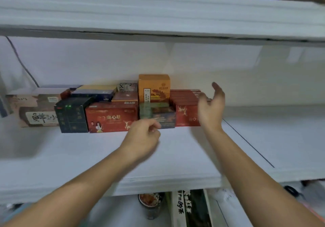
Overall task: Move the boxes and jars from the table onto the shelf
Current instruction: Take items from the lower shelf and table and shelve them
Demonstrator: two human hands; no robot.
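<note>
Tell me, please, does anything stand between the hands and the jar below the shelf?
Yes, the white shelf board. The left hand and the right hand both reach over its top, while the jar sits lower, beneath its front edge.

A row of boxes (112, 115) stands at the back of the white shelf (175, 158). The left hand (143, 136) hovers before it, loosely curled; the right hand (212, 108) is spread beside the red stack (184, 100).
</note>
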